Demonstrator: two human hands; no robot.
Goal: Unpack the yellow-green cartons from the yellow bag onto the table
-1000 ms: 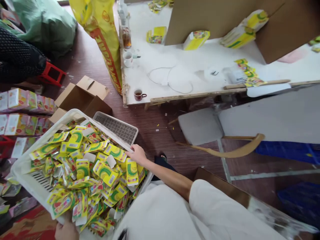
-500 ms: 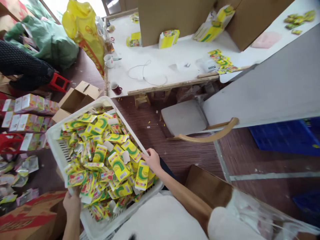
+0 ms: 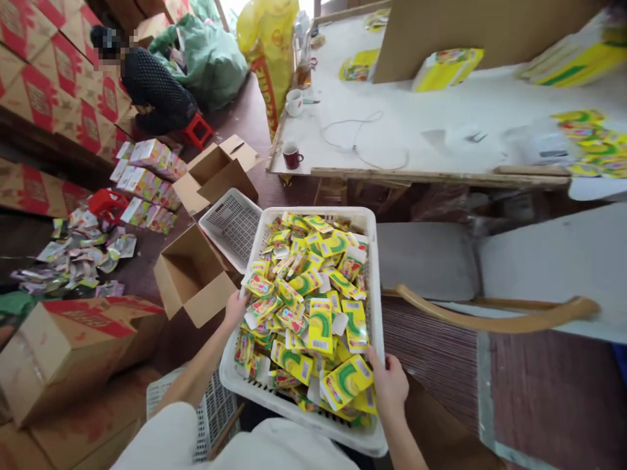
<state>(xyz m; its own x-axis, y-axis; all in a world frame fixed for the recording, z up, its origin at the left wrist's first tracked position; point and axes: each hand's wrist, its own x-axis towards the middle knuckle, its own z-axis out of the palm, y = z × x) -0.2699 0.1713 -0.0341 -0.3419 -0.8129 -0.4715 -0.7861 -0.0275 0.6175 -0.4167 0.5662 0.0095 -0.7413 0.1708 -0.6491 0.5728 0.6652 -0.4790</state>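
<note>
Head camera: a white basket (image 3: pixel 313 211) sits in the middle of the frame, held level in front of the person's body and heaped with flat yellow-and-green packets (image 3: pixel 321 320). The left hand (image 3: pixel 236 307) is at the basket's 9 o'clock, fingers curled shut over the side rim. The right hand (image 3: pixel 389 385) is at about its 4 o'clock, thumb lying on the packets inside the rim and the hand closed on the near right edge; its other fingers are hidden below.

An empty basket (image 3: pixel 231 225) lies tilted at the held basket's 10 o'clock, just beside an open cardboard box (image 3: pixel 193 277). At 3 o'clock stands a grey chair seat (image 3: pixel 426 261) with a curved wooden backrest (image 3: pixel 490 320). At 12 o'clock is a white table (image 3: pixel 431 111) with a dark mug (image 3: pixel 292 156) at its near corner. Another white basket (image 3: pixel 210 418) lies on the floor at 7 o'clock, partly under the held one.
</note>
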